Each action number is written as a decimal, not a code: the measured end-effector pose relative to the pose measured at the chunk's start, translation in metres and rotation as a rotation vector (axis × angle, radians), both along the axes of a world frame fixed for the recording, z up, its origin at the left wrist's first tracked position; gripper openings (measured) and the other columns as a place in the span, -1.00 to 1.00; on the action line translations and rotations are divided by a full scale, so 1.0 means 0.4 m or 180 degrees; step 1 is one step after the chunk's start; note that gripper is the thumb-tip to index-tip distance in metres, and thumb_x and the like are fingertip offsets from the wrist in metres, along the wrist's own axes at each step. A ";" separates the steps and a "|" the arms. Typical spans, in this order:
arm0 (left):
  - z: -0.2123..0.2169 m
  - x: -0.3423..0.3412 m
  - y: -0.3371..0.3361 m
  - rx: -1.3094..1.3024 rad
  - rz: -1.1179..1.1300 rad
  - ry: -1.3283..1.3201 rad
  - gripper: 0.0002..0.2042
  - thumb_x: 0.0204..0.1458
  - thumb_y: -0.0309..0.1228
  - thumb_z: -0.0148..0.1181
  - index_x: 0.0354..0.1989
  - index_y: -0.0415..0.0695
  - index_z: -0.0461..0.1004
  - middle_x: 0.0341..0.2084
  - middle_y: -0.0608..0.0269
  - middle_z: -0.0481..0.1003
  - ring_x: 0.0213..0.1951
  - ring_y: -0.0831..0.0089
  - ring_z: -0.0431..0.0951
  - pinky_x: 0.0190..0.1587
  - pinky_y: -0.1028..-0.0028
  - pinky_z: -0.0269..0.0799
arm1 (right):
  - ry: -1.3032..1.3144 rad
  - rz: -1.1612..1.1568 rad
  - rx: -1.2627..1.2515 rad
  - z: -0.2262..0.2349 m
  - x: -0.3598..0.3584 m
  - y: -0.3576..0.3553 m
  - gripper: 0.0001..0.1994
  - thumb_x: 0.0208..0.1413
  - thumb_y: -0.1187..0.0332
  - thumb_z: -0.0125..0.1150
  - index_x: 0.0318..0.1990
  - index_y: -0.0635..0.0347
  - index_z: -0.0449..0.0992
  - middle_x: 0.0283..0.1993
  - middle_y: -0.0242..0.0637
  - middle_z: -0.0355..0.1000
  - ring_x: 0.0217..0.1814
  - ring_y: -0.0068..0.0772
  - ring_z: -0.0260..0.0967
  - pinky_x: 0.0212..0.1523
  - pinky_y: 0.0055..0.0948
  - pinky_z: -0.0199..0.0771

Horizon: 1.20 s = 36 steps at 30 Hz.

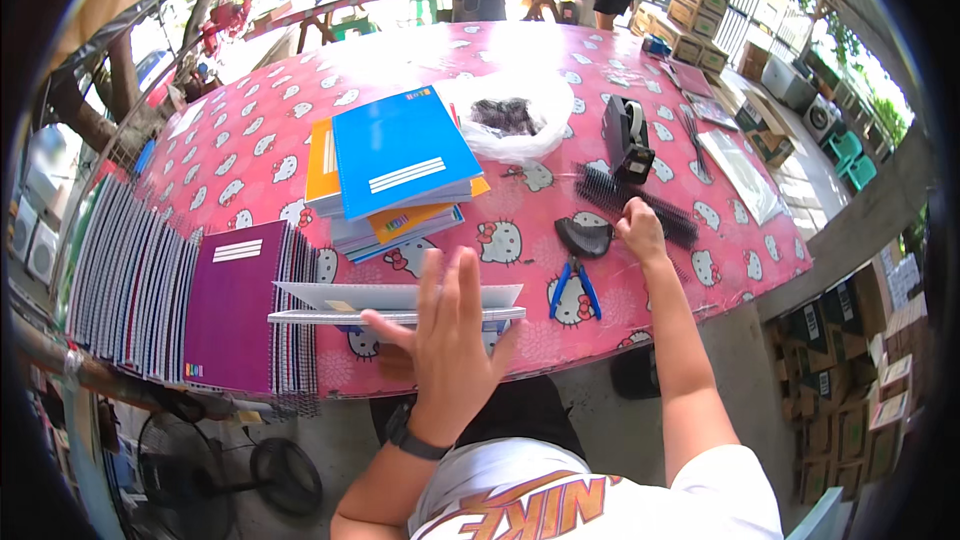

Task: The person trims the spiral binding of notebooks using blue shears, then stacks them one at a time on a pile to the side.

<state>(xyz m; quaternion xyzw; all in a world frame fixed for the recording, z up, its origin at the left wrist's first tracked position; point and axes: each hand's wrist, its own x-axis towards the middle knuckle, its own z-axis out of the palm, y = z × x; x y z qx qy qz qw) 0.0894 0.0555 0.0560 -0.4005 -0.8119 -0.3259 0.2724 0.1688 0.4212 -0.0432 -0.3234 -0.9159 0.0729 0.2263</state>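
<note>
Coils (605, 190) at right, notebook (315, 317) at left

The notebook lies near the bench's (630, 310) front edge, its upper leaf raised. The left hand (455, 330) is spread over it, grasping nothing; whether it touches, I cannot tell. The right hand's (641, 228) fingers bunch at the black coils; whether they pinch one is unclear. Teasing out a single coil gently should avoid tangles, and a light left palm would probably keep the pages square.
</note>
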 end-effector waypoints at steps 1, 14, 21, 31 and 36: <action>-0.004 -0.007 0.018 -0.0578 0.0039 -0.0102 -0.25 -0.17 0.05 0.22 0.19 -0.06 0.18 -0.13 0.26 0.37 0.16 0.28 0.21 0.14 -0.25 -0.75 | 0.0578 -0.0170 -0.0279 0.019 0.002 0.002 -0.77 -0.10 0.52 0.07 -0.21 0.18 0.36 -0.32 -0.13 0.39 -0.19 -0.06 0.36 -0.19 -0.15 0.36; -0.002 -0.015 0.092 -0.0069 0.0027 0.0125 -0.64 -0.18 -0.15 0.18 -0.18 0.00 0.48 -0.36 0.37 0.38 -0.09 0.43 0.35 0.20 -0.20 -0.45 | 0.0619 0.2337 -0.2237 0.363 0.041 -0.480 -0.64 0.18 0.47 -0.04 0.15 0.19 0.23 -0.45 -0.40 0.21 -0.47 -0.62 0.13 -0.42 -0.61 0.24; 0.036 -0.016 0.041 0.0028 -0.0519 -0.0275 -0.67 -0.16 -0.31 0.20 -0.14 -0.02 0.47 -0.28 0.35 0.44 -0.08 0.42 0.38 0.23 -0.02 -0.26 | 0.0794 0.2392 -0.2096 0.337 0.030 -0.471 -0.74 0.06 0.53 0.12 -0.06 0.19 0.47 -0.35 -0.31 0.35 -0.42 -0.55 0.32 -0.40 -0.57 0.35; 0.022 -0.043 0.013 0.0696 -0.1030 -0.0198 -0.83 -0.22 -0.51 0.31 -0.41 -0.03 0.50 -0.39 0.36 0.52 -0.26 0.40 0.50 -0.02 0.33 0.20 | 0.0510 0.2804 -0.1935 0.349 0.018 -0.457 -0.75 -0.04 0.61 0.16 -0.15 0.22 0.52 -0.40 -0.28 0.34 -0.40 -0.46 0.33 -0.41 -0.51 0.34; 0.004 -0.039 0.008 0.0897 -0.1070 -0.0156 -0.85 -0.20 -0.50 0.29 -0.42 -0.01 0.49 -0.40 0.37 0.53 -0.27 0.42 0.52 0.00 0.32 0.17 | 0.0164 0.3044 -0.1991 0.365 0.017 -0.446 -0.72 -0.02 0.59 0.15 -0.10 0.24 0.49 -0.40 -0.24 0.34 -0.42 -0.41 0.31 -0.40 -0.48 0.33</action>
